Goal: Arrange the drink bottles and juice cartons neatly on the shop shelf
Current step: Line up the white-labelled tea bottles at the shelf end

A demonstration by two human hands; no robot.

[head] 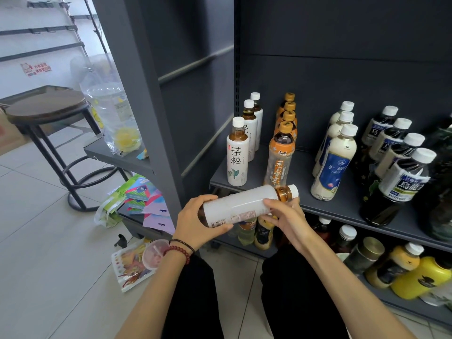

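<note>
A white-labelled tea bottle [241, 204] with a white cap lies sideways in both hands, just in front of the grey shelf [342, 204]. My left hand [195, 221] grips its base end. My right hand [283, 214] holds it near the neck, cap pointing right. On the shelf stand rows front to back: three matching white tea bottles [237, 152], several orange-capped tea bottles [281, 152], three milk tea bottles [335, 162] and several dark oolong bottles [401, 177].
The lower shelf [244, 248] holds yellow bottles [420, 277], a round tin [367, 253] and other drinks. A dark stool [46, 111] stands on the tiled floor at left. Packets [141, 192], a snack bag [129, 265] and a pink cup [154, 253] lie by my knees.
</note>
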